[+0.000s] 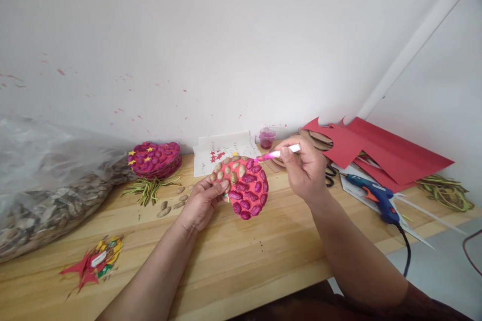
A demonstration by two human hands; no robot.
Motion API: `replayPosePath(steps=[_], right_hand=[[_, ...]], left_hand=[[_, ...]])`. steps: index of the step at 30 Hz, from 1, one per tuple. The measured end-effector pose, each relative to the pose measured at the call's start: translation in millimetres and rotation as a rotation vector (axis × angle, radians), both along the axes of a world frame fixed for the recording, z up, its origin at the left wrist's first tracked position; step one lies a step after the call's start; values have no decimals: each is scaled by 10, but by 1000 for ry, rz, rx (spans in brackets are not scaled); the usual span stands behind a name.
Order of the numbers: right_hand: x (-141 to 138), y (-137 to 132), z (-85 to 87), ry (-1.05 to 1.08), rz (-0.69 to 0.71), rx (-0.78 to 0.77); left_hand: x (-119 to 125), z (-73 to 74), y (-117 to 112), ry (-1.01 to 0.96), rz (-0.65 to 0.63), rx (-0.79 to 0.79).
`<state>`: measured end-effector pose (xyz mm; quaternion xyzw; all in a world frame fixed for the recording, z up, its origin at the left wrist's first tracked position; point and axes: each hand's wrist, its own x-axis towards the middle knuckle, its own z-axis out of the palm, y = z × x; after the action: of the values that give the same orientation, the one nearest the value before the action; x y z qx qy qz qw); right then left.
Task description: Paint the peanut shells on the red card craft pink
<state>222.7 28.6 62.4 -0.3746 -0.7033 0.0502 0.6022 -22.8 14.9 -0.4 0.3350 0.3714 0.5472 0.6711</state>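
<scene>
My left hand [205, 199] grips the left edge of a round red peanut-covered disc [246, 185], held up above the table. Magenta paint coats the peanuts on its right and lower parts, while those at the upper left are bare tan. Between the fingers of my right hand [307, 170] is a white-handled paintbrush [278, 153] stained pink. Its tip meets the disc's upper right edge, by a magenta peanut. Behind the disc stands a clear plastic cup [267, 138] with magenta liquid.
Left are a plastic bag of peanuts [56, 215], stacked magenta discs [156, 158], green strings [150, 189] and loose peanuts [164, 209]. Paper scraps [90, 268] lie nearer. White paper with red stars [205, 143] is behind. Right are red card [399, 150] and a corded blue glue gun [371, 193].
</scene>
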Motion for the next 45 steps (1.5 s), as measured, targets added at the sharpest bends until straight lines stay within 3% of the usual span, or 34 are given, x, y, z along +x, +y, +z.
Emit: replayPosePath(steps=[22,28,40,45], right_hand=[[-10,7,-23,37,-9,4],[-26,5,-19,-73,2,28],[-54,-6,-11,-110,-24,89],[-80,-14,-21,-128,35,67]], left_hand=[[22,59,-49,267,122,213],[53,106,-89,298,143,266],[47,121,-77,336,175,222],[47,120,-70,359,176,194]])
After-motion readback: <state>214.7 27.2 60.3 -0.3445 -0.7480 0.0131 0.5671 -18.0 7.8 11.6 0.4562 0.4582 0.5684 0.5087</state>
